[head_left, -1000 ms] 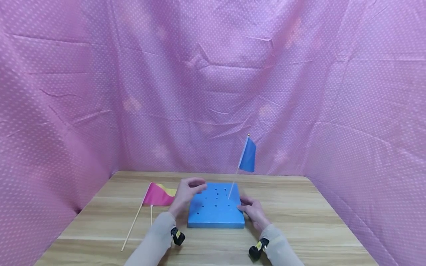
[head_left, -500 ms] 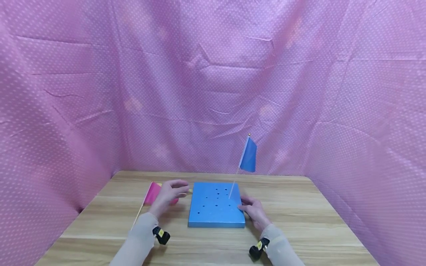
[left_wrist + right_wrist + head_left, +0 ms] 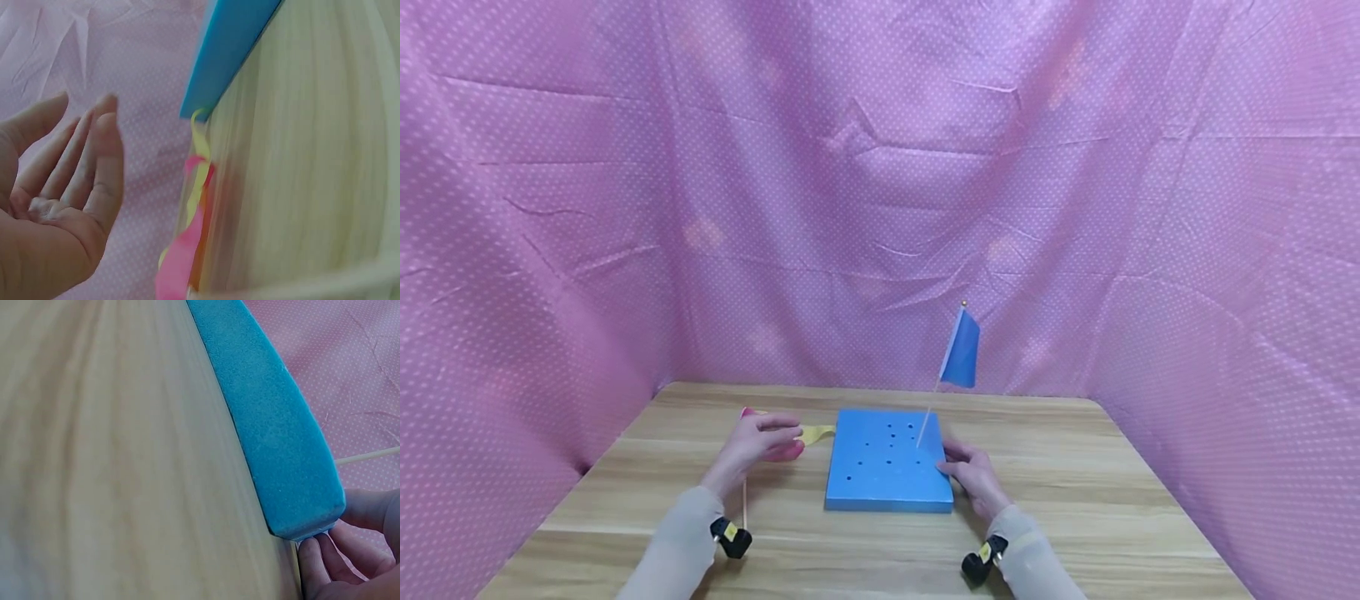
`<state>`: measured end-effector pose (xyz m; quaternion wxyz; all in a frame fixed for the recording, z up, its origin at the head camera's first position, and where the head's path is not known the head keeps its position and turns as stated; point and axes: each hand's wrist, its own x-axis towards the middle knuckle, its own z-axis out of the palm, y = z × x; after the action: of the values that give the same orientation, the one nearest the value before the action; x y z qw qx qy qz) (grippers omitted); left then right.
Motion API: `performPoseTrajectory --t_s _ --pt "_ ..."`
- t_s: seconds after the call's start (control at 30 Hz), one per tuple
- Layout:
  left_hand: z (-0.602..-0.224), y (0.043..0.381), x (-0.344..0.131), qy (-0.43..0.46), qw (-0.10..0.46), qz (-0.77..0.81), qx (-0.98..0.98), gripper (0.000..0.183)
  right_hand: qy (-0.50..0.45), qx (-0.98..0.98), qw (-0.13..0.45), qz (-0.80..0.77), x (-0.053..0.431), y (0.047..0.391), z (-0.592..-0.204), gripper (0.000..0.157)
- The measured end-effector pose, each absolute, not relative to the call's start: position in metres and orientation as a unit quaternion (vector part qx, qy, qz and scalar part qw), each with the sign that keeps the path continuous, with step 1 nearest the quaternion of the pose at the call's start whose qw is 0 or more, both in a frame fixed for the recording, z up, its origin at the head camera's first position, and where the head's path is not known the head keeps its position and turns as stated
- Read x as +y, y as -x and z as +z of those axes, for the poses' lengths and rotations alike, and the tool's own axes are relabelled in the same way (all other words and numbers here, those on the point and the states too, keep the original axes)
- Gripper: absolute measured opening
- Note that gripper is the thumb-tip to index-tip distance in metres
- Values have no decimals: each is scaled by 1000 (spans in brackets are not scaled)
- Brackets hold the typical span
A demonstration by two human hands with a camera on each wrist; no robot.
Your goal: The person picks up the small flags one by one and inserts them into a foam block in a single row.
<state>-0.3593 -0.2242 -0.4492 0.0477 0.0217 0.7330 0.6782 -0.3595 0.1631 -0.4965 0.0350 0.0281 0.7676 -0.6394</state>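
My left hand (image 3: 756, 446), fingers spread and slightly bent, hovers over a pink flag (image 3: 786, 452) and a yellow flag (image 3: 815, 434) lying on the table. In the left wrist view, nothing lies between its thumb and fingers; the pink flag and the yellow cloth are below, beside the board's corner. A thick blue foam board (image 3: 887, 492) with several small holes lies flat in the middle. My right hand (image 3: 973, 477) grips its right edge, thumb on top and fingers against the side. A blue flag (image 3: 961, 350) stands in the board, its stick leaning right.
The wooden table (image 3: 1075, 483) extends around the board. A thin stick (image 3: 745, 504) shows beneath the left forearm. Pink dotted cloth (image 3: 880, 208) hangs behind and along both sides. A black camera (image 3: 732, 537) is strapped to the left wrist, another camera (image 3: 979, 564) to the right.
My left hand has moved left from over the board's left edge to above the pink flag, now covering most of it. The right hand stays at the board's right edge.
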Motion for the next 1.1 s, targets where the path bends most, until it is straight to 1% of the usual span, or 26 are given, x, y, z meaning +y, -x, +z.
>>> performPoseTrajectory --t_s 0.1,0.27,0.37,0.47,0.67,0.93,1.1 --pt "-448 356 -239 -41 71 650 756 50 -30 767 32 -640 164 360 -496 53" --pt "-450 352 -264 -44 109 629 768 55 -32 768 30 -639 163 360 -496 52" --pt "-452 350 -279 -46 122 633 763 53 -32 768 30 -639 163 360 -496 53" --pt "-454 348 -292 -41 119 620 775 51 -33 768 32 -639 162 360 -496 53" --pt "-457 341 -315 7 96 580 809 55 -35 767 32 -640 161 360 -498 54" --pt "-470 335 -331 71 69 569 816 34 -30 764 25 -644 159 362 -499 54" --pt "-472 336 -332 104 65 525 842 31 -33 761 32 -647 161 362 -498 54"
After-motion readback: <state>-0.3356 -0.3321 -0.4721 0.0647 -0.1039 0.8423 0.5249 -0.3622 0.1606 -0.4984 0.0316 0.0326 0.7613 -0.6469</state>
